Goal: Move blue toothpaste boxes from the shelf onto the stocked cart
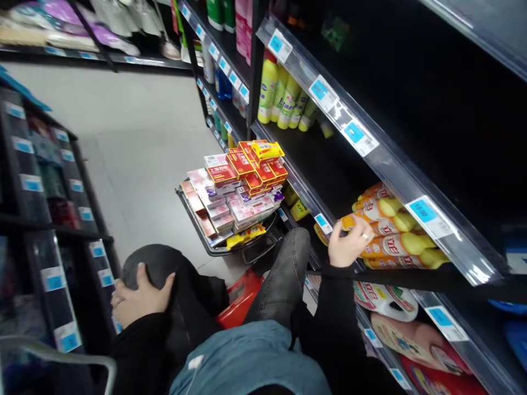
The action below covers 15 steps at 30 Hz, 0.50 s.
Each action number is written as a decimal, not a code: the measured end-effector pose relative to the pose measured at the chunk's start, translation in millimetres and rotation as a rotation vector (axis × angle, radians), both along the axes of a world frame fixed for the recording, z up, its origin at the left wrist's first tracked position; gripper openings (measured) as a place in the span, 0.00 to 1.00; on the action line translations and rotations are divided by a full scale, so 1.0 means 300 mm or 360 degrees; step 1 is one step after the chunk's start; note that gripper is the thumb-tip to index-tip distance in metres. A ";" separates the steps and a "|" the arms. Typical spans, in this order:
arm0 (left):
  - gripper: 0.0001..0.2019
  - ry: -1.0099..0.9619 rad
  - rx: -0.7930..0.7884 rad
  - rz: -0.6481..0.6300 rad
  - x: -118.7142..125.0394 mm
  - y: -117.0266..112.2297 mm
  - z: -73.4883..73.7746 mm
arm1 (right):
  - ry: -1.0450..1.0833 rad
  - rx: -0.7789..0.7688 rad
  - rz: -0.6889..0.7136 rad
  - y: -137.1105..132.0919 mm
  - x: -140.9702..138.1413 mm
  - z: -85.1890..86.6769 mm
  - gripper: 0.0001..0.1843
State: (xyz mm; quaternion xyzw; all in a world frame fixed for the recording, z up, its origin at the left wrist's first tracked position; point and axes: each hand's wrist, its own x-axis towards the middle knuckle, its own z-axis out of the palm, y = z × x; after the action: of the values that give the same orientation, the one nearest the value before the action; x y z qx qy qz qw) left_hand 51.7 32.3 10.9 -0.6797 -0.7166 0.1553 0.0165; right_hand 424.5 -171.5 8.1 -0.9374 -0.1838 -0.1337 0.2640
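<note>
My right hand, with a ring on one finger, reaches to the shelf on the right. Its fingers are curled around the near end of an orange bottle. More orange bottles with yellow ends are packed together just beyond it, under the shelf edge. My left hand rests on my bent left knee, fingers spread, holding nothing. In front of my knees, a black-rimmed basket or cart is heaped with pink-and-white boxes, red boxes and a yellow packet on top.
Yellow-green bottles stand farther along the same shelf. Below are large jugs. A shelf lip with price tags runs close above my right hand. Another shelf unit borders the left. A red plastic object shows between my legs.
</note>
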 end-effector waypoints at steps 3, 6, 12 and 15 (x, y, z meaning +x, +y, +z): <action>0.44 -0.0124 -0.0067 -0.0008 -0.002 0.006 0.003 | -0.0139 -0.0198 -0.0259 -0.041 0.110 0.025 0.26; 0.45 -0.0208 -0.0051 0.0007 0.000 0.011 0.010 | -0.0156 -0.0220 -0.0484 -0.042 0.187 0.002 0.33; 0.50 -0.0290 0.0024 0.0007 -0.007 0.014 0.005 | -0.0152 -0.0112 -0.0782 0.009 0.307 -0.032 0.27; 0.51 -0.0280 0.0020 -0.0014 -0.026 0.016 -0.007 | -0.0212 -0.0105 -0.0710 0.036 0.323 -0.038 0.25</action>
State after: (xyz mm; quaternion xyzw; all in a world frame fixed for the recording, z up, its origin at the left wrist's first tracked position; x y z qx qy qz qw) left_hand 44.1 37.2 8.7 -0.6937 -0.7133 0.0906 -0.0415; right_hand 521.5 -160.7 -3.1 -0.9520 0.0066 -0.2442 0.1845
